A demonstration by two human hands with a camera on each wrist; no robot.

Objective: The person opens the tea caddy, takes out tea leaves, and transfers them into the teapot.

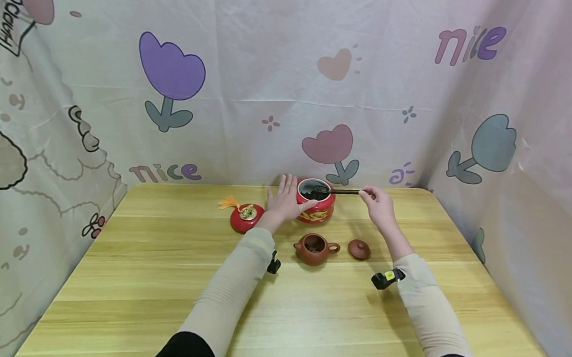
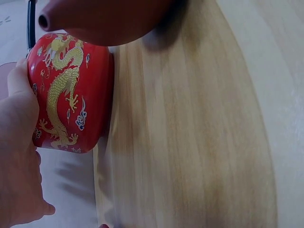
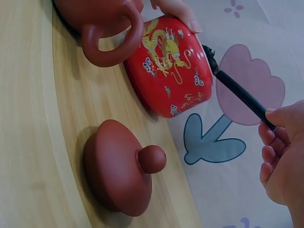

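Observation:
A red tea jar (image 1: 313, 216) with a gold dragon stands at the back of the table, its white-lined mouth open and dark inside. My left hand (image 1: 284, 201) rests against its left side, fingers spread and straight, the thumb along the rim. With thumb and fingertips, my right hand (image 1: 380, 206) pinches the end of a slim black tea scoop (image 3: 242, 97). The scoop lies nearly level across the jar's right rim, dark tea leaves on its head. Nearer me, a brown clay teapot (image 1: 311, 256) sits uncovered, some dark pieces inside.
The teapot's knobbed lid (image 1: 359, 250) lies on the table right of the pot. Left of my left hand is the jar's red lid (image 1: 241, 223) with an orange tassel (image 1: 229, 202). A patterned cloth (image 1: 253, 76) hangs right behind the wooden table (image 1: 161, 258).

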